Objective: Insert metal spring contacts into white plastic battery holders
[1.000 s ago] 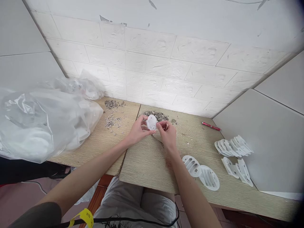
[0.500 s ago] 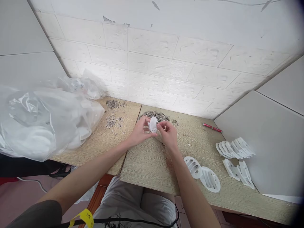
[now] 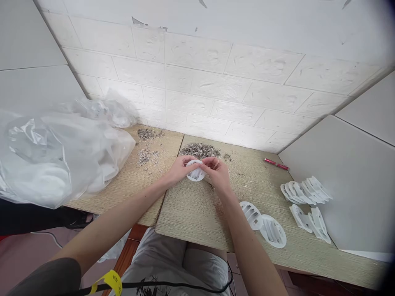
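Between both hands is a round white plastic battery holder, its slotted side facing me. My left hand grips its left and upper edge, thumb across the front. On the upper right, the thumb and fingers of my right hand are pinched at its rim; any small part between them is too small to make out. Just behind lies a pile of small metal contacts. Two more round holders, one with metal pieces in its slots and another overlapping it, lie to the right of my right forearm.
Stacked white holders stand by the right panel, with several more in front. A red pen lies behind them. Small metal parts are scattered at left, beside a large plastic bag. A brick-patterned wall closes the back.
The holder has been turned from nearly edge-on, back showing, to slotted side towards me, and sits slightly lower. My left thumb has moved up onto its front; my right hand stays at the rim.
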Action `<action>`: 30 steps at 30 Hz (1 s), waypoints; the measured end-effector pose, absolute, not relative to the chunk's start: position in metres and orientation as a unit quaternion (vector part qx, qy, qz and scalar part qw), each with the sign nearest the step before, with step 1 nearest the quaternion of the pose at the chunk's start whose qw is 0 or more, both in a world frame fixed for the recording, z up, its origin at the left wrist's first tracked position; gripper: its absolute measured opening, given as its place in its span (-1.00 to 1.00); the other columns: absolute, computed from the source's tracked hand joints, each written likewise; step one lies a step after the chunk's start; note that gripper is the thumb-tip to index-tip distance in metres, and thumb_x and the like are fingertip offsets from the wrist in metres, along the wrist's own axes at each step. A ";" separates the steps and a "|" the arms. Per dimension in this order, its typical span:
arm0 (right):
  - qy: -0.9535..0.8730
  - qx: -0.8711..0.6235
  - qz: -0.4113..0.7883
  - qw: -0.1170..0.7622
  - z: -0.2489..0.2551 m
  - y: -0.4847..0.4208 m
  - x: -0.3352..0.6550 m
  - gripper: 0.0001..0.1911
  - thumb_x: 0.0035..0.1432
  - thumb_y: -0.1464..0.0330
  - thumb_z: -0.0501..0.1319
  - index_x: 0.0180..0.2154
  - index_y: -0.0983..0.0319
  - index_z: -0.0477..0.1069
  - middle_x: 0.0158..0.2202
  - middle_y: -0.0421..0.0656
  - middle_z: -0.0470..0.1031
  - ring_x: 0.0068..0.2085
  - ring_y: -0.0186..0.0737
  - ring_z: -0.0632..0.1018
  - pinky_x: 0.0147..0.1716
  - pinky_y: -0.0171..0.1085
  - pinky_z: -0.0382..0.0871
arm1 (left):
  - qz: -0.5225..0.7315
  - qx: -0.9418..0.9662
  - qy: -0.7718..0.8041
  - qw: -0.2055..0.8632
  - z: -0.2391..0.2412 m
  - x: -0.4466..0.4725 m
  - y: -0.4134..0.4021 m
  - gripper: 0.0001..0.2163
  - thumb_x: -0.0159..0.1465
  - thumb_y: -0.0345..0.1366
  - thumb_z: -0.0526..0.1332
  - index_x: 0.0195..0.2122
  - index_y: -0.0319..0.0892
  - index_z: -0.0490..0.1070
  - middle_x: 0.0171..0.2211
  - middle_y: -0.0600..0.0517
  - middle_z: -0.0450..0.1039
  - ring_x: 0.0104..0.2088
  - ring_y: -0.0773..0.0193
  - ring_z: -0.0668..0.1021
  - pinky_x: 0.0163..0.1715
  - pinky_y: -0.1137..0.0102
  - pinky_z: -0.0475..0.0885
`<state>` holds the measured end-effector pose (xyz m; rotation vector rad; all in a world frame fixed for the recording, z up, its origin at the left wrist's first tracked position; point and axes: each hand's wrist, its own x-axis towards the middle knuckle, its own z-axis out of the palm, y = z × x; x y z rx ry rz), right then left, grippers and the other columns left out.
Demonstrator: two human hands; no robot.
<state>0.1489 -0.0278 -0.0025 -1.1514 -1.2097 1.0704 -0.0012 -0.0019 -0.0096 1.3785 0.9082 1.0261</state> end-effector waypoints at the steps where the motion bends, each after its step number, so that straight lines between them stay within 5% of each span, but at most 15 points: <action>1: -0.510 -0.484 0.451 0.550 -0.003 -0.028 0.148 -0.72 -0.15 0.24 0.40 -0.39 0.23 0.44 -0.43 -0.18 0.46 -0.42 -0.28 0.43 -0.42 -0.27 0.33 | 0.436 0.587 0.388 0.562 -0.010 -0.001 -0.002 -0.68 0.03 -0.08 0.35 -0.33 -0.24 0.49 -0.40 0.01 0.50 -0.43 0.33 0.49 -0.44 0.44 0.37; 17: -0.515 -0.471 0.455 0.553 -0.006 -0.028 0.143 -0.69 -0.16 0.23 0.38 -0.43 0.20 0.31 -0.54 -0.28 0.32 -0.51 -0.36 0.37 -0.56 -0.35 0.26 | 0.453 0.559 0.403 0.566 -0.015 -0.002 -0.001 -0.75 -0.02 -0.16 0.39 -0.42 -0.23 0.52 -0.48 0.02 0.52 -0.49 0.33 0.50 -0.48 0.43 0.38; 21: -0.506 -0.476 0.447 0.564 -0.005 -0.026 0.143 -0.69 -0.18 0.22 0.39 -0.40 0.21 0.38 -0.48 -0.22 0.42 -0.46 -0.31 0.42 -0.49 -0.30 0.34 | 0.460 0.543 0.391 0.583 -0.013 -0.002 -0.001 -0.73 -0.03 -0.14 0.40 -0.41 -0.24 0.53 -0.48 0.02 0.52 -0.48 0.33 0.49 -0.48 0.43 0.37; 30: -0.553 -0.553 0.291 0.551 -0.002 -0.027 0.154 -0.76 0.01 0.19 0.28 -0.39 0.24 0.48 -0.43 -0.12 0.51 -0.44 -0.24 0.42 -0.44 -0.24 0.31 | 0.434 0.469 0.273 0.719 -0.001 -0.002 -0.003 -0.68 0.00 -0.23 0.43 -0.22 -0.23 0.54 -0.18 -0.11 0.55 -0.24 0.23 0.55 -0.18 0.31 0.44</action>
